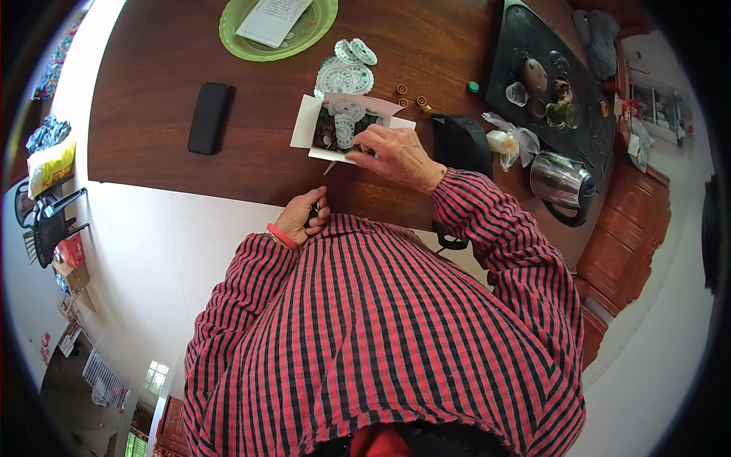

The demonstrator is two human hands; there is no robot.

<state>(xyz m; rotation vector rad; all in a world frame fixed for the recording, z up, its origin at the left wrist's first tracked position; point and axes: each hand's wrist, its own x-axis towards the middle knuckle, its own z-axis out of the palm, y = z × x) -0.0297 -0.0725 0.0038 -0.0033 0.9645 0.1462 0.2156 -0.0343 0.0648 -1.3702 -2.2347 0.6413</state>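
A small white open box (303,126) stands near the table's front edge with its flaps spread. Inside lie white-and-green patterned pieces (344,131) with scalloped edges, among small dark items. My right hand (400,156) reaches over the box's near right corner, thumb and forefinger curved and apart beside those pieces. My left hand (303,215) is closed below the table edge around a small black object whose kind is mostly hidden. A thin metal tip (330,167) shows between that hand and the box; whether it belongs to the held object, I cannot tell.
Behind the box lie more patterned discs (344,78), with several small brown rings (403,90) beside them. A black case (211,118) lies to the left, a green tray (327,30) holding paper at the back. On the right are a black tea tray (502,76) and a glass pot (554,181).
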